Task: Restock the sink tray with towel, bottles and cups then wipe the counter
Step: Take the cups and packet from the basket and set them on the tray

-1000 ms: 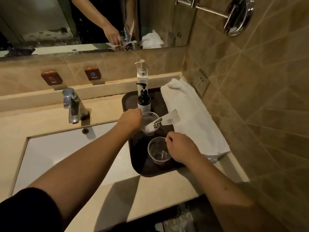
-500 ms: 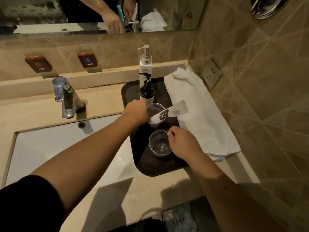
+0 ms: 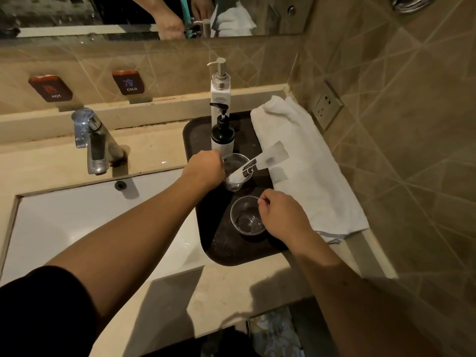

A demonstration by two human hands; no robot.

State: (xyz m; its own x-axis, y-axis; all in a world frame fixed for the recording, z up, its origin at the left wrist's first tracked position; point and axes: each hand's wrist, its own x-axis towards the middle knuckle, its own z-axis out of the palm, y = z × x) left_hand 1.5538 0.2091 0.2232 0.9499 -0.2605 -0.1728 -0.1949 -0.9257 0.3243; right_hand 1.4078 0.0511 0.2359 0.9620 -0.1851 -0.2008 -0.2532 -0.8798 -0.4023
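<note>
Low in the dark oval tray (image 3: 226, 251), at frame centre, the right hand (image 3: 283, 217) pinches the rim of the nearer clear plastic cup (image 3: 246, 216). Just above, the left hand (image 3: 203, 171) grips a second clear cup (image 3: 235, 171) holding a wrapped sachet (image 3: 270, 158). Beyond stand a black pump bottle (image 3: 222, 132) and a white pump bottle (image 3: 220, 86); the white folded towel (image 3: 304, 161) lies right.

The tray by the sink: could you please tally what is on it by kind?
On the tray:
Pump bottles: 2, white and black
Clear cups: 2, far and near
White towel: 1
Wrapped sachet in the far cup: 1
Total: 6
</note>
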